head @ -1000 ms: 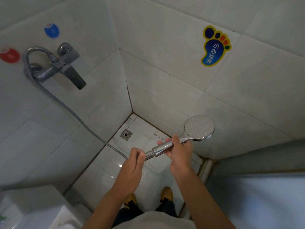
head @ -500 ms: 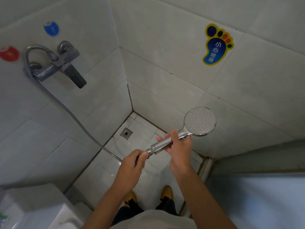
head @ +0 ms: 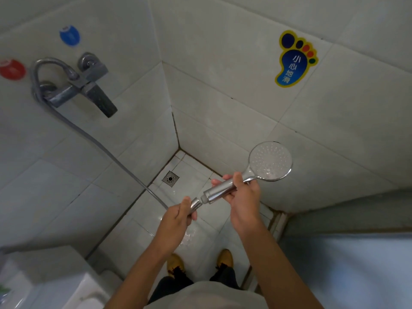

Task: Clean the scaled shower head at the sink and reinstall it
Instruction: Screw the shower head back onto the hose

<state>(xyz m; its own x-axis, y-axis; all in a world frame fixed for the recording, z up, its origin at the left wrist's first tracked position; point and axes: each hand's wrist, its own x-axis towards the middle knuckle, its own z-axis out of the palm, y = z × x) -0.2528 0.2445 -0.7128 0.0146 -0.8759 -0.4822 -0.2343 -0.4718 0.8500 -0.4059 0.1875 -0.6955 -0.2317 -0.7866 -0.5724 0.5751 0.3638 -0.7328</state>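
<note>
shower head (head: 270, 161): chrome, pale face dotted with nozzle holes
hose (head: 93, 137): grey metallic
mixer tap (head: 80, 85): dull grey chrome
wall dots: blue sticker (head: 69, 35), red sticker (head: 12, 69)
foot sticker (head: 294, 60): blue, yellow edge, multicolour toes, white characters
shoes (head: 176, 263): tan
tiles (head: 223, 97): off-white, dark grout

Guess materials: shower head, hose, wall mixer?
Shower head: mirror-bright chrome handle and rim, likely plated plastic or metal; the matte grey-white face with nozzle dots looks plastic. Hose: dull grey flexible line, probably metal-wound or PVC; too blurred to tell. Wall mixer: cast metal, chrome dulled and spotted.
</note>
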